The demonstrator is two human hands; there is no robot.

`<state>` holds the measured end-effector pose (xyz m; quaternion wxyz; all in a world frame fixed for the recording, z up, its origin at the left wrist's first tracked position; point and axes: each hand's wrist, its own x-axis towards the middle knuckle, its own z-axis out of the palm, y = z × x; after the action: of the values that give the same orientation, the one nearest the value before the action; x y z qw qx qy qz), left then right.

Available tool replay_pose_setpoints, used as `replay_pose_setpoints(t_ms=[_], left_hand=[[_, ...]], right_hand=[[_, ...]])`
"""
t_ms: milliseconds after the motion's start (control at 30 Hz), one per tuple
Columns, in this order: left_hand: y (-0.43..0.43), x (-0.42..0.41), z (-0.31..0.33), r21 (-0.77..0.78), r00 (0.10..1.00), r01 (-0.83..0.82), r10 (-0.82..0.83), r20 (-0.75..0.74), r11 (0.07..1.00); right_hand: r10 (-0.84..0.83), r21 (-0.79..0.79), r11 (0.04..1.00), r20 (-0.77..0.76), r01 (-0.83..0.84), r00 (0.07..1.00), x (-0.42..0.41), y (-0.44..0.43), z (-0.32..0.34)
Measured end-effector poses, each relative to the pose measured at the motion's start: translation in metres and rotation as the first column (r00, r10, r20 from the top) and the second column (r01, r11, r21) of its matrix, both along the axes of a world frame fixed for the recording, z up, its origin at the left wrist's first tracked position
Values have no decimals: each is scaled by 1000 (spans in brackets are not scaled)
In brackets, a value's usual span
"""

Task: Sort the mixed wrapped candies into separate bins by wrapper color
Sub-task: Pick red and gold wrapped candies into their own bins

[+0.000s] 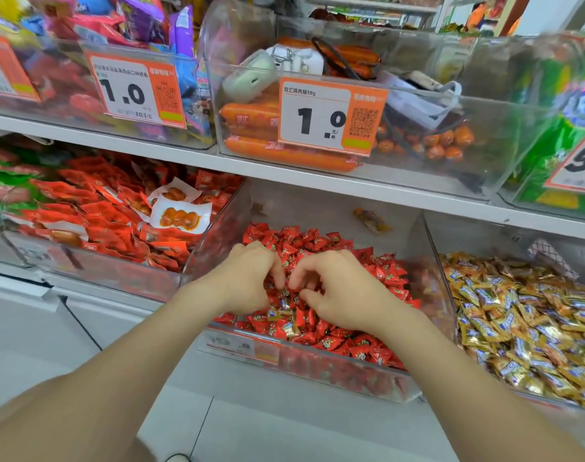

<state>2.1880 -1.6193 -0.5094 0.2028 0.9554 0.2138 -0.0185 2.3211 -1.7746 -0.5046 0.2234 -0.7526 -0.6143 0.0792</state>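
Note:
A clear middle bin (pixel 317 371) on the lower shelf is heaped with red-wrapped candies (pixel 361 345). A few gold-wrapped candies (pixel 279 311) lie mixed into the red ones just below my hands. The clear bin to the right holds a heap of gold-wrapped candies (pixel 524 315). My left hand (pixel 247 278) and my right hand (pixel 341 295) sit side by side on the red pile. Their fingers curl down with the tips among the wrappers. What the fingertips pinch is hidden.
A bin of red snack packets (pixel 101 221) stands to the left, with two white packs on top. The upper shelf (pixel 184 155) carries bins with orange sausages (pixel 284 155) and price cards (pixel 331 115). A lone small packet (pixel 371 220) lies at the middle bin's back.

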Motion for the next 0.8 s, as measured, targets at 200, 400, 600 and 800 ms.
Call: replay_pose_setpoints(t_ms=[200,400,600,800], left_hand=[[1,1,-16,69,988,140,-135,-70,988],[4,7,-18,202,986,130,-106,-129,971],[9,5,-14,167,992,58,-38,-118,984],[-3,9,-17,18,983,97,-93,-156,995]], right_hand=[[17,-258,966,42,-6,999,0,9,-1],[168,-394,915,168,-90,971,-12,6,-10],[32,-352,933,290,76,957,-2,-5,5],[-171,-250,908,510,335,843,23,-13,17]])
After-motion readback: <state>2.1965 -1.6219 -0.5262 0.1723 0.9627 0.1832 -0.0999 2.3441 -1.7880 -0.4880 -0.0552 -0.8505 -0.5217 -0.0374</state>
